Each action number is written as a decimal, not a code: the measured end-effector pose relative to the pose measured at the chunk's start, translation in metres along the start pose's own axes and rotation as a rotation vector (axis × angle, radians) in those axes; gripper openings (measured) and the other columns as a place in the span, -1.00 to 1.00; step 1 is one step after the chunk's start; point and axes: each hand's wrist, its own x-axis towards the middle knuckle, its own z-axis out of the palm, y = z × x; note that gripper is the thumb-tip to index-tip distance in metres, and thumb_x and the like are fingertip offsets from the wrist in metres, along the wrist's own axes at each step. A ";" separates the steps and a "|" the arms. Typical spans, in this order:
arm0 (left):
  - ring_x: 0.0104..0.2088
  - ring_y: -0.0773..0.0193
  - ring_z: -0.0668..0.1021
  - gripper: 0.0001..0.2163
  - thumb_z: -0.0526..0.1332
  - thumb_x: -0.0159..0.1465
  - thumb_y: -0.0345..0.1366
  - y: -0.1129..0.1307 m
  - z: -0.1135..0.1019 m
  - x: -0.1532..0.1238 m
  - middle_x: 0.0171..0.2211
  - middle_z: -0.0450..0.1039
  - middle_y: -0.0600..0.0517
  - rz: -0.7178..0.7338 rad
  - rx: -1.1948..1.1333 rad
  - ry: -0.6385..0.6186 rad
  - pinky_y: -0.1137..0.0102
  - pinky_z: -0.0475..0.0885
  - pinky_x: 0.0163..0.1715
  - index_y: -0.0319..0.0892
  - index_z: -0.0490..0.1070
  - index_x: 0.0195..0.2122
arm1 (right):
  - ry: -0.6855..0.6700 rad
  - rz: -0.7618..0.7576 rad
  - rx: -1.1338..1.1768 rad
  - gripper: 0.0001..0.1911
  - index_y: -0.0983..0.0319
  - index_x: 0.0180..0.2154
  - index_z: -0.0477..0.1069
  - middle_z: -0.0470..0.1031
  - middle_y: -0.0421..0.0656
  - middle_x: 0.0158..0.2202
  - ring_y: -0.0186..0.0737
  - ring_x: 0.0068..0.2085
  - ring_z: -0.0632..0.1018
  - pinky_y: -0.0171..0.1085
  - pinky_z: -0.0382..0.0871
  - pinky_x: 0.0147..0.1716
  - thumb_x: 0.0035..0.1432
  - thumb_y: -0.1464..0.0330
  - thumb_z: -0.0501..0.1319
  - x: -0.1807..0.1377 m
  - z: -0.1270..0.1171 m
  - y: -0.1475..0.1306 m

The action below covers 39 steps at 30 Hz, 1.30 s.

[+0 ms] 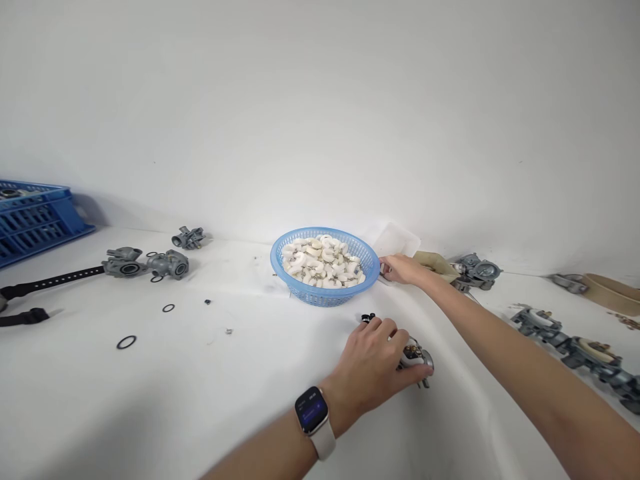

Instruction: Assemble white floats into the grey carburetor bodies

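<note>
My left hand (373,363), wearing a watch (311,409) at the wrist, is closed over a carburetor (415,353) on the white table. The carburetor's open side shows a white part and brass bits; my palm and fingers hide much of it. Just beyond stands a round blue basket (277,257) heaped with white carburetor floats (323,261). My right hand (403,269) is at the basket's right side, in front of a translucent white tray (397,239). Its fingers are curled together, and what they hold, if anything, cannot be made out.
Carburetor bodies (170,265) and black rings (127,343) lie at left, near a blue crate (40,217) and a black strap (60,281). Along the right are more carburetors (595,353), a yellowish bag (435,265) and a tan container (613,293). A wall rises behind.
</note>
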 end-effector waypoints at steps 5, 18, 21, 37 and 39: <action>-0.22 0.08 0.59 -0.59 0.37 0.35 0.12 0.000 -0.001 0.000 -0.23 0.54 -0.02 -0.004 0.008 -0.012 0.23 0.49 -0.26 -0.18 0.49 -0.20 | 0.074 0.000 0.104 -0.71 0.23 0.08 0.50 0.56 -0.06 0.07 -0.11 -0.03 0.62 -0.04 0.59 -0.02 0.45 0.22 0.28 -0.008 -0.007 0.004; -0.23 0.10 0.58 -0.61 0.38 0.34 0.12 -0.001 -0.002 0.000 -0.23 0.54 -0.01 -0.037 -0.040 -0.017 0.23 0.49 -0.26 -0.13 0.51 -0.14 | 0.340 0.039 0.752 -0.56 0.19 -0.14 0.62 0.64 -0.07 -0.20 -0.14 -0.32 0.51 -0.19 0.34 -0.40 0.09 0.01 0.43 -0.101 -0.009 -0.007; -0.24 0.11 0.57 -0.60 0.38 0.33 0.12 -0.001 -0.006 -0.001 -0.22 0.53 -0.01 -0.041 -0.050 -0.044 0.22 0.49 -0.24 -0.12 0.51 -0.09 | 0.311 0.053 0.936 -0.47 0.18 -0.13 0.59 0.61 -0.06 -0.19 -0.23 -0.43 0.44 -0.21 0.26 -0.50 0.04 -0.06 0.46 -0.138 0.013 -0.014; -0.01 0.08 0.59 -0.72 0.29 0.45 -0.18 -0.002 -0.023 -0.002 0.01 0.55 -0.04 -0.028 -0.131 -0.130 0.20 0.55 -0.04 -0.07 0.43 0.14 | 0.091 -0.088 1.423 -0.72 0.20 -0.29 0.57 0.52 -0.23 -0.42 -0.35 -0.46 0.33 -0.28 0.20 -0.47 0.11 0.16 0.50 -0.172 0.039 -0.043; 0.00 0.07 0.60 -0.73 0.29 0.45 -0.18 -0.002 -0.023 -0.002 0.01 0.56 -0.04 -0.031 -0.119 -0.125 0.19 0.56 -0.02 -0.06 0.44 0.13 | 0.082 -0.103 1.427 -0.73 0.21 -0.30 0.57 0.53 -0.23 -0.43 -0.35 -0.47 0.32 -0.28 0.20 -0.47 0.10 0.17 0.51 -0.172 0.038 -0.042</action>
